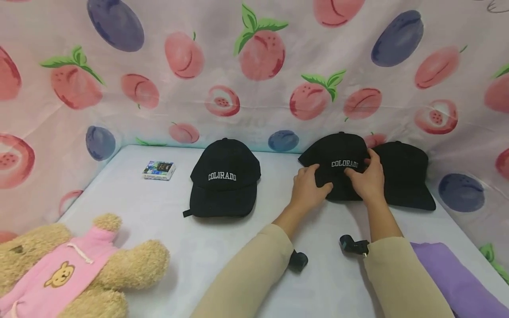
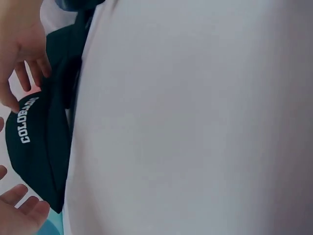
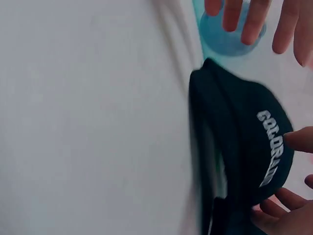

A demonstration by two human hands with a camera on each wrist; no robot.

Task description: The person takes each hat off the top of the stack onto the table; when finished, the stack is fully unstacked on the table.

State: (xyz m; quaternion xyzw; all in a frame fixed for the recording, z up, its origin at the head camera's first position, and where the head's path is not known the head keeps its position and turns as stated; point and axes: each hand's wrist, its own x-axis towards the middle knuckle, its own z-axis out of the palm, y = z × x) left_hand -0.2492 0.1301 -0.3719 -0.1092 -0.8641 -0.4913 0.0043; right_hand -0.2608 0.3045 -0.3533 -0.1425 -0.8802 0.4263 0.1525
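A black cap with white "COLORADO" lettering [image 1: 339,148] sits at the back right, its brim toward me. My left hand [image 1: 307,187] is at the cap's left side with fingers spread, and in the left wrist view those fingers [image 2: 34,210] lie just off the brim's end. On the other side, my right hand [image 1: 370,179] has its thumb on the front by the lettering and its loosely extended fingers along the crown's edge. Another black cap [image 1: 407,176] stands directly right of it, partly overlapped. Further left rests a third black COLORADO cap [image 1: 224,194].
A small patterned box [image 1: 159,170] lies at the back left of the white table [image 1: 167,225]. A teddy bear in a pink top [image 1: 79,269] occupies the front left. Purple cloth [image 1: 453,274] lies beside my right sleeve. Fruit-printed fabric [image 1: 222,53] hangs behind everything.
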